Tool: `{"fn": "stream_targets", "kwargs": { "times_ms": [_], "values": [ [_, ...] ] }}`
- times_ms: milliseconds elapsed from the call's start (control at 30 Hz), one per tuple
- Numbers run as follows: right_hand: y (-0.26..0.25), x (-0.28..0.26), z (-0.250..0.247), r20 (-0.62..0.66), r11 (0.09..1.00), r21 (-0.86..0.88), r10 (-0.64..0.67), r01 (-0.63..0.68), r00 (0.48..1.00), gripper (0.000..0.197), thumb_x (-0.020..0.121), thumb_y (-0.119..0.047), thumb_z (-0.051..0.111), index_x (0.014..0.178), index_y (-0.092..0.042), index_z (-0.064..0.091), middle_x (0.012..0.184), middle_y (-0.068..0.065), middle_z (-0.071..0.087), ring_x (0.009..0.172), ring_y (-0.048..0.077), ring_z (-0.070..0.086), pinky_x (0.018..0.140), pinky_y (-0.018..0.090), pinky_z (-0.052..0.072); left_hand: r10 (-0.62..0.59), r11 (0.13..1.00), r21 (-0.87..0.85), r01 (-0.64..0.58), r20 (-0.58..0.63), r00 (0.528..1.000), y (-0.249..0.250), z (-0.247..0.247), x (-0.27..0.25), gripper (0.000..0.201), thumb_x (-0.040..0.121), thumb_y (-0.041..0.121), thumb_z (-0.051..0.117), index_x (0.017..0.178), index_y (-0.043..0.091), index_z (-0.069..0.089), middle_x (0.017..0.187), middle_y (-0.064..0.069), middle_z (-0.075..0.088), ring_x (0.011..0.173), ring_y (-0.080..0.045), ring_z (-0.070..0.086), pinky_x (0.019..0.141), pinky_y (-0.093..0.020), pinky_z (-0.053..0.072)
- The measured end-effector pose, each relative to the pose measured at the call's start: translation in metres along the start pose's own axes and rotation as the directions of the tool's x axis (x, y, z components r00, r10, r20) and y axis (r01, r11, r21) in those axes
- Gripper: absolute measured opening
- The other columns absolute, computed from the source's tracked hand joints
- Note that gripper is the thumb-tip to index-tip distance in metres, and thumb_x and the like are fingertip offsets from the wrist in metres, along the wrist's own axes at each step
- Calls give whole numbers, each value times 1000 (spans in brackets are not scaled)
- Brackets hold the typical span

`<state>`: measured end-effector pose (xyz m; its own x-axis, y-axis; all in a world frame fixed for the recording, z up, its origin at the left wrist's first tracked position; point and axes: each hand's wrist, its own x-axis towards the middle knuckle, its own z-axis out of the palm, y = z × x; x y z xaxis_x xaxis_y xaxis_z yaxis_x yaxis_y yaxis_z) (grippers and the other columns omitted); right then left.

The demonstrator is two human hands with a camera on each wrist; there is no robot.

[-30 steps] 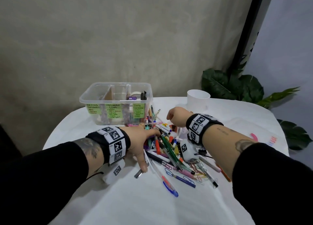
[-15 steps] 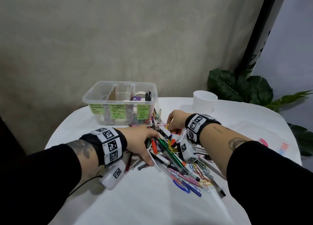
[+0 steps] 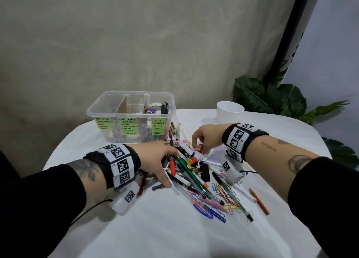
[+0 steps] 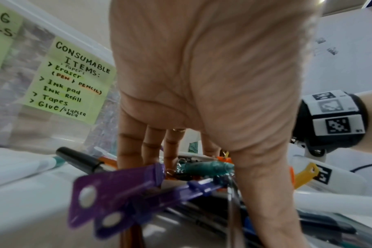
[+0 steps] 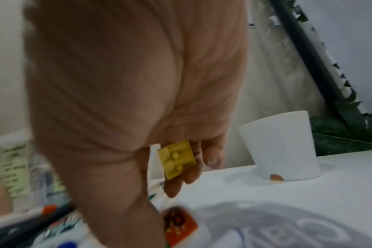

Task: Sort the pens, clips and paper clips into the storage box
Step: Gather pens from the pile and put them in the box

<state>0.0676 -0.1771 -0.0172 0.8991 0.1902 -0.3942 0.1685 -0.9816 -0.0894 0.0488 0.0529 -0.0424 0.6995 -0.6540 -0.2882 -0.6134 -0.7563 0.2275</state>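
Head view shows my left hand (image 3: 155,158) spread flat, fingers straight, on the near-left side of the heap of pens, clips and paper clips (image 3: 196,172) in the middle of the white-clothed round table (image 3: 174,232); my thumb reaches toward me and touches the cloth at the heap's near edge. From the left wrist view my straight fingers (image 4: 130,146) press down among the pens, and a purple plastic clip (image 4: 117,198) lies just under my palm, not gripped.

My right hand (image 3: 207,137) hangs over the far side of the heap with fingers curled. The right wrist view shows them pinching a small yellow plastic clip (image 5: 177,158) against my thumb, above the cloth. A red-labelled white glue tube (image 3: 200,149) lies just below that hand.

Toward the table's far-left edge stands the clear plastic storage box (image 3: 132,118) with green paper labels; its left compartment looks bare, its right one holds a tape roll and dark tools. A white cup (image 3: 229,112) stands at the far edge, right of the box. Coloured paper clips (image 3: 223,193) and an orange pencil (image 3: 259,200) trail toward the near-right side.
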Motion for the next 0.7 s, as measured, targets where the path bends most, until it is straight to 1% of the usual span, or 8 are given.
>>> {"fn": "stream_targets", "kwargs": {
  "times_ms": [133,300,367,433,500,567,633,700],
  "values": [
    [-3,2,10,-48,991,-134,-25,19,999,41,64,-13,85,96,-28,65,106,1,64,94,22,62,78,35,56,17,999,-33,-18,-47,999,-1,1,1,88,51,57,89,130,43,51,132,13,55,119,-14,52,98,-34,47],
    [3,-4,-1,-184,991,-131,-37,13,982,34,62,-20,89,86,-15,64,100,8,65,86,22,57,71,34,48,11,997,-74,-16,-69,998,-6,-2,1,79,52,49,91,123,47,56,133,14,55,120,-13,51,98,-34,47],
    [9,-7,-10,-229,999,-39,-16,8,973,31,64,-18,88,81,-14,62,96,8,68,78,20,54,66,31,43,-10,994,-114,4,-57,998,-6,-6,2,75,52,48,92,119,47,59,128,15,55,114,-13,53,93,-31,47],
    [12,-8,-21,-313,987,160,24,27,949,32,64,-20,89,84,-13,65,92,4,72,78,20,60,68,31,47,-33,981,-191,25,-42,999,-7,-13,3,68,54,52,90,115,45,61,121,15,57,107,-11,56,89,-30,49],
    [6,-9,-30,-394,911,397,60,111,917,43,60,-29,92,87,-8,67,84,2,72,74,24,63,67,32,49,-35,954,-299,6,-93,995,-6,-21,4,63,58,65,81,113,40,63,113,13,62,99,-7,61,88,-30,53],
    [-7,-11,-38,-439,823,531,64,201,896,50,63,-35,90,89,-1,66,74,7,64,64,21,52,55,29,40,-59,905,-424,-49,-238,969,-1,-30,6,66,61,73,70,114,32,64,101,11,67,88,-6,66,80,-28,56],
    [-24,-14,-43,-431,771,580,16,263,902,44,72,-32,85,90,3,66,69,9,57,58,18,45,49,27,34,-140,771,-621,-144,-385,912,3,-39,10,66,67,68,66,112,20,65,89,3,69,75,-13,66,68,-32,56],
    [-41,-14,-45,-428,715,623,-28,317,903,29,80,-20,79,91,3,66,66,8,55,50,13,42,47,24,33,-237,639,-732,-237,-480,845,5,-47,13,52,77,57,67,107,15,67,88,-6,71,75,-21,67,72,-42,58]
  ]
}}
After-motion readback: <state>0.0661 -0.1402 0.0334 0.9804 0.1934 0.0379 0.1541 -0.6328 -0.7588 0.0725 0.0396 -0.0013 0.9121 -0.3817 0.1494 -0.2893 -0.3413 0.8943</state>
